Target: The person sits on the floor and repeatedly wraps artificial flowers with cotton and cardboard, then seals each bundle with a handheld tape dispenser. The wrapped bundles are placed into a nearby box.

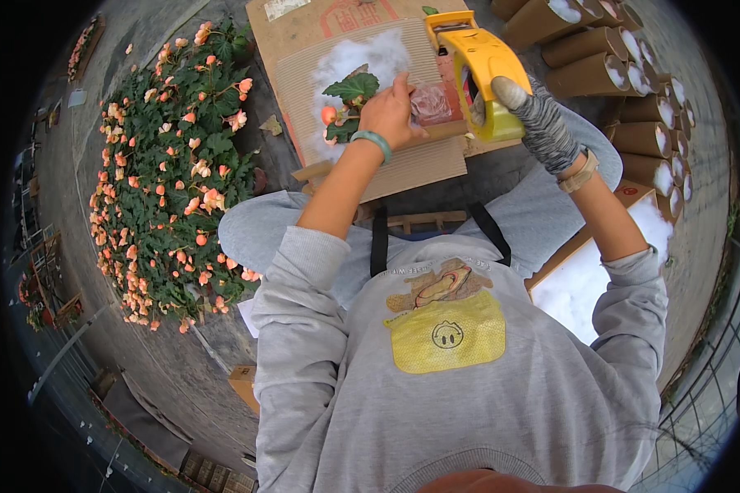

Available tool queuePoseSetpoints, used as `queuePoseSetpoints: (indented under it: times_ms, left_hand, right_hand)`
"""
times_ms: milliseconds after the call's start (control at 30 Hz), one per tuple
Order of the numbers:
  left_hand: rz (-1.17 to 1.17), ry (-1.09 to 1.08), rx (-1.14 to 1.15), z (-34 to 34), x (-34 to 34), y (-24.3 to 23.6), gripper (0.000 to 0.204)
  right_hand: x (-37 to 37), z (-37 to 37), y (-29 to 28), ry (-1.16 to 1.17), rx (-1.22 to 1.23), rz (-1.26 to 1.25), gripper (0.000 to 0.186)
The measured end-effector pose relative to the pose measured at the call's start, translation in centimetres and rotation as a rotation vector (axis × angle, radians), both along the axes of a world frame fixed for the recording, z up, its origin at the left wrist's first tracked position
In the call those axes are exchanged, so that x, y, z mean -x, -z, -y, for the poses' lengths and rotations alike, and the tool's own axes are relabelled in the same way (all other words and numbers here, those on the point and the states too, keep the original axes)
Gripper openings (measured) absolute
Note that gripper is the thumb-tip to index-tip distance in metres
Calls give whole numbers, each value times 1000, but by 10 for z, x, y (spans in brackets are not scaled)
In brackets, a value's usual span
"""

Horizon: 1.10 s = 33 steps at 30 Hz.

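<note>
My bare left hand (390, 115), with a green bangle at its wrist, closes over a small plant between its leaves and its base. The plant's green leaves (353, 88) and orange bud (329, 115) poke out to the left of the hand. To the right of my fingers is a base wrapped in clear plastic (430, 104). Under the plant lie white fluffy stuffing (360, 53) and a corrugated cardboard sheet (419, 168). My right hand (537, 119), in a grey knit glove, grips a yellow tape dispenser (489, 57) with its roll, raised just right of the plant.
A large cardboard box (304, 25) lies beneath the sheet. Many begonias with orange blooms (173, 181) stand at the left. Brown cardboard tubes (584, 47) stuffed with white fluff are stacked at the right. A box of white stuffing (580, 279) sits by my right knee.
</note>
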State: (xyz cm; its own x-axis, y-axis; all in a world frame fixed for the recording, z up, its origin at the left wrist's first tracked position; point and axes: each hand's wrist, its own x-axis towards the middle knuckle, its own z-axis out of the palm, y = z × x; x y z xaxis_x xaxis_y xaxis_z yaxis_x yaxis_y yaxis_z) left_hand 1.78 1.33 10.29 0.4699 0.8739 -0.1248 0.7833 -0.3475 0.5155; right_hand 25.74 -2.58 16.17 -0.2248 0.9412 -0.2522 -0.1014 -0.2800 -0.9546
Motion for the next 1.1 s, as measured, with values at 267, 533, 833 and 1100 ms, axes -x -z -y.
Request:
queuePoseSetpoints:
  times_ms: [267, 533, 833, 1100]
  left_hand:
    - [-72, 27, 132, -18, 0, -4, 99]
    - [-108, 269, 397, -85, -5, -6, 87]
    - [-136, 263, 608, -80, -1, -2, 88]
    - [153, 234, 853, -44, 32, 5, 67]
  right_hand:
    - [55, 93, -58, 139, 374, -74, 55]
    - [48, 97, 0, -162, 107, 522, 50]
    - [13, -4, 37, -174, 88, 1261, 63]
    - [64, 24, 70, -402, -858, 1051, 67]
